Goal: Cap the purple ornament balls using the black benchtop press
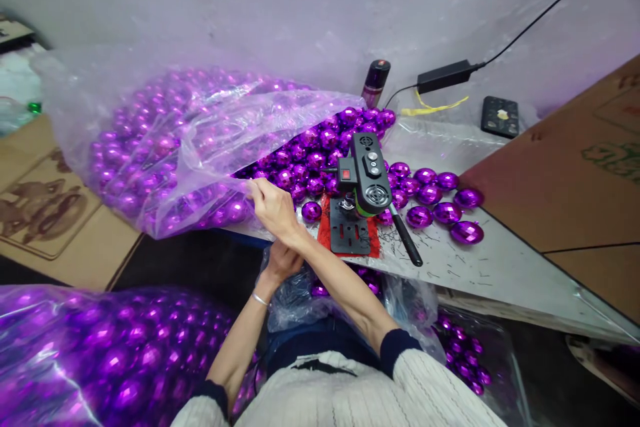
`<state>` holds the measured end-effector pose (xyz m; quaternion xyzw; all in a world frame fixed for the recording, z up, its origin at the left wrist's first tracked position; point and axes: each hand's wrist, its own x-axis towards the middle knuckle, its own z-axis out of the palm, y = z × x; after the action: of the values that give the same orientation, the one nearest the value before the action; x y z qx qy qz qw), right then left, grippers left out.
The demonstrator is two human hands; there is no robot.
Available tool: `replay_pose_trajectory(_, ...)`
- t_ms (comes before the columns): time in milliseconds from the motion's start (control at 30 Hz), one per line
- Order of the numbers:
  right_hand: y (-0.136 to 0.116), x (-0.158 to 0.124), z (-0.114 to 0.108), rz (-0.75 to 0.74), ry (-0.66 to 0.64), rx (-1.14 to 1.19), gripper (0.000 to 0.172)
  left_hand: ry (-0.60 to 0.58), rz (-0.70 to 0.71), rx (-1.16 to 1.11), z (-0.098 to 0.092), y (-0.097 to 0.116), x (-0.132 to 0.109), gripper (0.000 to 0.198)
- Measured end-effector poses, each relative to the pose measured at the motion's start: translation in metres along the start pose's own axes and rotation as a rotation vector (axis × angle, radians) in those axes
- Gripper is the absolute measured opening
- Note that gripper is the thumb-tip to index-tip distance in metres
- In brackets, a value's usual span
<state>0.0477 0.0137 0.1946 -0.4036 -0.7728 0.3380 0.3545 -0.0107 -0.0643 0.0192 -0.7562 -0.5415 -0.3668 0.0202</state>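
Observation:
My right hand (274, 208) is closed on the edge of a clear plastic bag (215, 130), which bulges with shiny purple faceted balls (150, 117) on the table. Its mouth lies open toward the right, and balls spill out there. My left hand (284, 261), with a bracelet on the wrist, is below the right wrist at the table's front edge. Its fingers are hidden behind my right hand and forearm. Just right of my hands, a black press-like device (371, 173) with a lever handle stands on a red sheet (325, 230). A loose purple ball (311, 211) sits between my right hand and the device.
Several loose balls lie right of the device on the white table (445, 267). Behind are a spray can (376, 80), a power adapter (444, 76) and a dark square case (500, 116). Cardboard (565, 193) stands at right. Another full bag (120, 353) fills the lower left.

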Motion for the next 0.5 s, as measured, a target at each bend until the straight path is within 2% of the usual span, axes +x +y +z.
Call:
replay_pose_trajectory(33, 0.002, -0.001, 0.0, -0.014, 0.006, -0.007, 0.024, 0.083, -0.004, 0.006, -0.011, -0.003, -0.004, 0.029)
replay_pose_trajectory(100, 0.005, -0.004, 0.001, -0.04, 0.015, -0.03, 0.024, 0.385, -0.03, 0.04, -0.042, -0.01, -0.001, 0.028)
replay_pose_trajectory(167, 0.008, -0.007, 0.003, -0.068, 0.025, -0.054, 0.024, 0.691, -0.091, 0.081, -0.081, -0.02, 0.018, 0.048)
replay_pose_trajectory(200, 0.009, -0.008, 0.005, -0.085, 0.032, -0.064, 0.024, 0.732, -0.156, 0.098, -0.101, -0.025, 0.032, 0.065)
replay_pose_trajectory(267, 0.01, -0.008, 0.008, -0.123, 0.049, -0.083, 0.025, 0.64, -0.267, 0.079, -0.138, -0.038, 0.068, 0.096)
replay_pose_trajectory(367, 0.012, -0.007, 0.015, -0.182, 0.066, -0.131, 0.025, 0.554, -0.394, 0.048, -0.175, -0.055, 0.119, 0.109)
replay_pose_trajectory(433, 0.014, -0.005, 0.018, -0.208, 0.058, -0.184, 0.025, 0.393, -0.451, -0.056, -0.184, -0.063, 0.145, 0.099)
replay_pose_trajectory(500, 0.016, -0.002, 0.02, -0.22, 0.044, -0.246, 0.025, 0.19, -0.474, -0.258, -0.185, -0.066, 0.162, 0.076)
